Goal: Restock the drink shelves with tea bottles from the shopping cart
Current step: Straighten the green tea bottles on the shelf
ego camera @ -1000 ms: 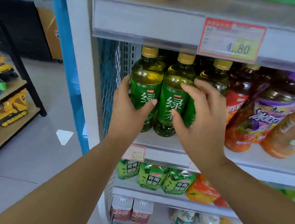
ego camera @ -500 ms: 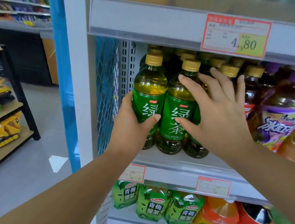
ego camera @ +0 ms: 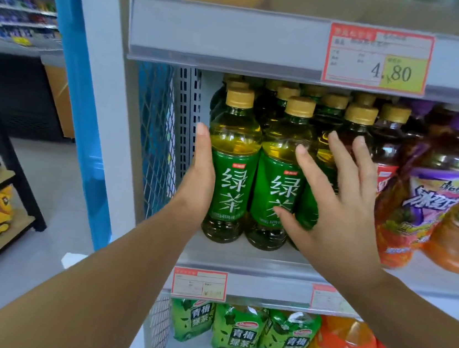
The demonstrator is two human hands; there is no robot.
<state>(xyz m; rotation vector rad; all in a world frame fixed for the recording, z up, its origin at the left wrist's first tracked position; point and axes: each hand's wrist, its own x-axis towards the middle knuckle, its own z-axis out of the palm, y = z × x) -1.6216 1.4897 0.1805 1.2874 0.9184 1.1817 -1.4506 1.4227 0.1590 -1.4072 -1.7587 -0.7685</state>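
Tea bottles stand in rows at the front of the shelf. My left hand lies flat on one; my right hand is open, holding nothing. I am tidying; next, fetch more from the cart

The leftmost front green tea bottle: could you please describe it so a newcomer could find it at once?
Find the shelf under the 4.80 price tag. At its left end, beside the blue mesh side panel, stands the green tea bottle. Unlike its twin neighbours, the left hand lies flat against its side.
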